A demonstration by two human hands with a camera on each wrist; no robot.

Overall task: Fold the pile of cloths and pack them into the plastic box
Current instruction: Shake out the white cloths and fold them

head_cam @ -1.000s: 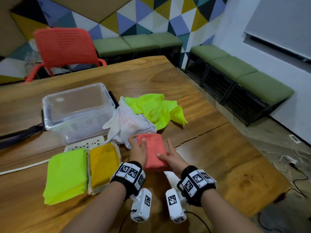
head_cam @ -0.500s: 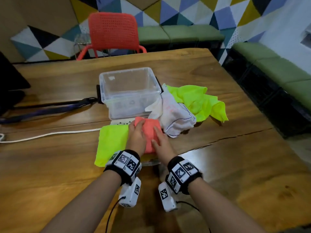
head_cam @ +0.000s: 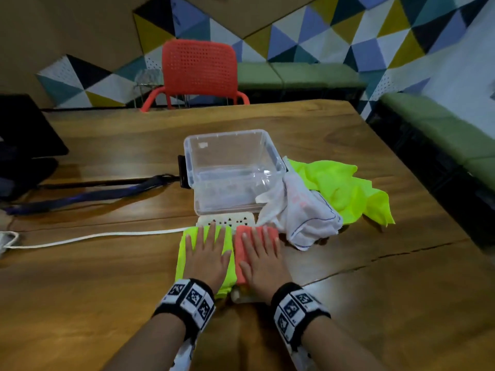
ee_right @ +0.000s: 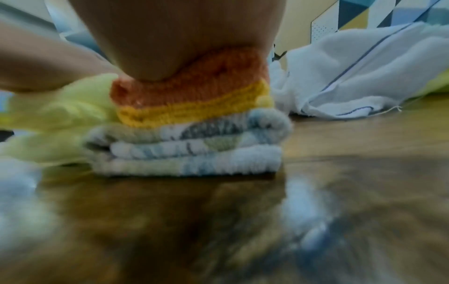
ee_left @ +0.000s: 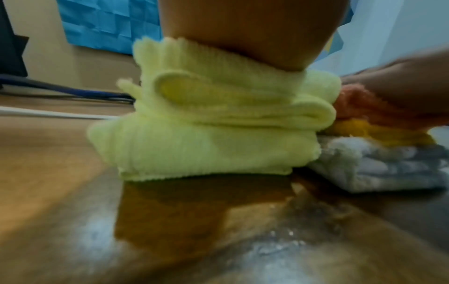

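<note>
Two folded stacks lie side by side on the wooden table (head_cam: 107, 290). My left hand (head_cam: 207, 254) presses flat on the folded neon-yellow cloth (head_cam: 180, 257) (ee_left: 206, 138), fingers straight. My right hand (head_cam: 261, 259) presses flat on the folded coral cloth (head_cam: 239, 246) (ee_right: 213, 80). Under the coral cloth sit a yellow cloth (ee_right: 194, 113) and a white-grey cloth (ee_right: 189, 153). The clear plastic box (head_cam: 233, 170) stands just beyond, nothing in it. Right of it lie a crumpled white cloth (head_cam: 302, 212) (ee_right: 352, 80) and a crumpled neon-yellow cloth (head_cam: 345, 188).
A white power strip (head_cam: 227, 219) lies between the box and the stacks, its white cable (head_cam: 93, 236) running left. A dark strap (head_cam: 93, 194) stretches across the left side. A red chair (head_cam: 198, 73) stands beyond the far edge; green benches (head_cam: 442, 135) line the wall.
The coral cloth has moved left onto the yellow stack. My left hand has shifted off it to the neon-yellow cloth, and both hands now lie flat. The head view has swung left.
</note>
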